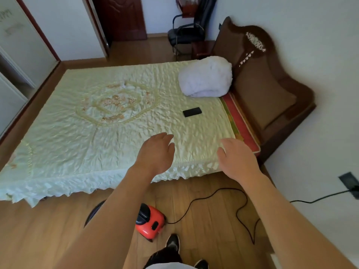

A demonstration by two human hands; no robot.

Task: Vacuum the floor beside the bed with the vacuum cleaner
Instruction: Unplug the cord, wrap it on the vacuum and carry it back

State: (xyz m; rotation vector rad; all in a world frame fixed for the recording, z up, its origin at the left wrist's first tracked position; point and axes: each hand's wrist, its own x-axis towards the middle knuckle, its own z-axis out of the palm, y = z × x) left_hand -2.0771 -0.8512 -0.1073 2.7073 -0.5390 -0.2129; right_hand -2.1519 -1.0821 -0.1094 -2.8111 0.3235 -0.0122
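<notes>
A person stands at the side of a bed (pixel 81 136), both bare arms stretched forward over its near edge. The left hand (pixel 157 150) hovers palm down with fingers loosely spread, holding nothing; the right hand (pixel 236 158) does the same just beside the bed's corner, also empty and open. Whether either hand touches the pale green quilted bedspread (pixel 58 152) cannot be told.

On the wooden floor (pixel 204 200) below the arms sits a red and black vacuum cleaner (pixel 150 223), close to the person's dark shoe (pixel 172 242) and untouched by either hand. A black power cord (pixel 240 210) loops from its rear across the boards to a wall socket (pixel 349 184) low on the right wall. A dark curved part, perhaps the hose, shows beside the left forearm, mostly hidden.

On the bedspread lie a black phone (pixel 192 112) and, nearer the brown carved headboard (pixel 258 78), a rolled white duvet (pixel 206 76). A red mattress edge (pixel 242 123) shows between the spread and the headboard. A black chair (pixel 184 33) stands beyond the bed near a dark wooden door (pixel 124 16).
</notes>
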